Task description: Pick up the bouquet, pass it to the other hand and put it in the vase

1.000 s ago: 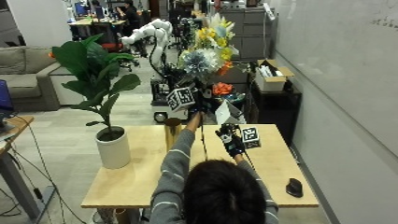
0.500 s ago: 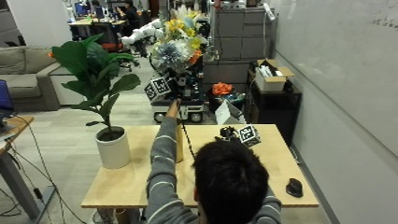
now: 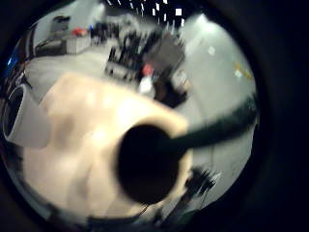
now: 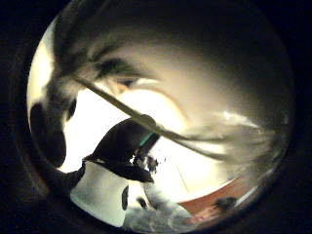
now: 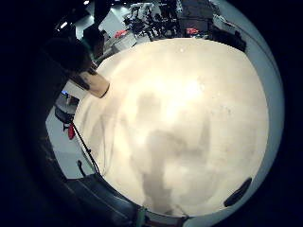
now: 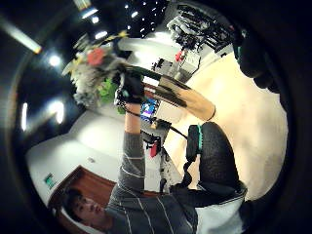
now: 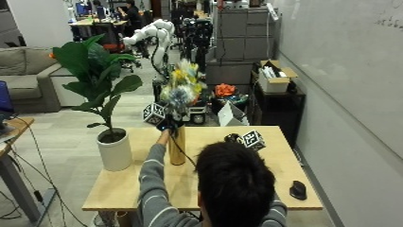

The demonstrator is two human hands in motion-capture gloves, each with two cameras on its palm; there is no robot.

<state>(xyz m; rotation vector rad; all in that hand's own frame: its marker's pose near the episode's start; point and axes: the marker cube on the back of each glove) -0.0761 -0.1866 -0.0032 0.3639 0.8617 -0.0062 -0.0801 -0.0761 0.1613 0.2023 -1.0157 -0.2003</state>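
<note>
A thin stem (image 4: 146, 122) crosses the view. Behind it is a person's dark hair (image 4: 124, 141) and a blurry sleeve (image 4: 102, 192).

no readable text, no labels, brands, numbers or signs, faint whiteboard (image 7: 353, 56) marks illegible

Mixed-colour bouquet (image 7: 181, 90) upright, stems entering tan vase (image 7: 177, 147) on table.
</note>
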